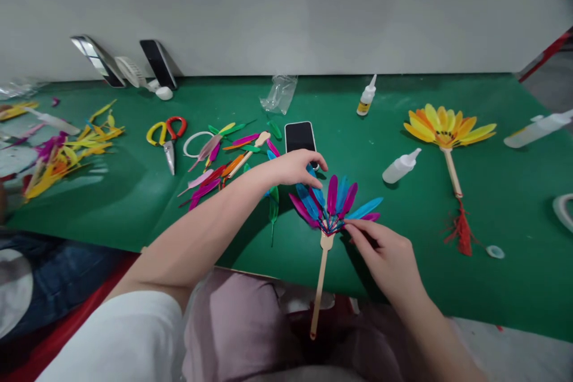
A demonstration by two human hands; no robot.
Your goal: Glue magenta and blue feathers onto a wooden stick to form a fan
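Note:
A feather fan [333,206] of blue and magenta feathers on a wooden stick lies on the green table [492,286], its handle hanging over the front edge. My left hand [298,168] rests above the fan's left side, fingers curled down onto a blue feather. My right hand [387,256] sits at the fan's lower right, its fingertips pinched on the feather bases where they meet the stick. A green feather [273,210] lies just left of the fan.
A black phone [299,136] lies behind my left hand. Loose feathers [224,161], scissors [168,134] and a white ring sit to the left. Two glue bottles [400,167] [366,96] and a finished yellow fan [445,128] are to the right. Another person's knee shows at far left.

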